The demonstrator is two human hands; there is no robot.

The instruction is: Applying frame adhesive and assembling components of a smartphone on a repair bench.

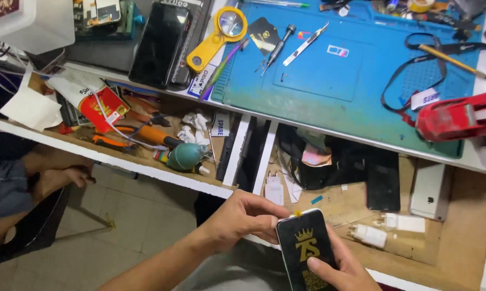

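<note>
A black phone (306,249) is held over the open drawer (458,226): gripped below by the right hand (337,269), its top corner pinched by the left hand (243,215); a yellow tab remains attached.

One head-worn camera looks steeply down and forward from the person's own place. Close below, at the lower edge, are both hands, the left hand (243,218) and right hand (337,269). Beyond them lies the open drawer (458,215), then the counter (469,156) with its blue mat (329,64) along the top.
</note>
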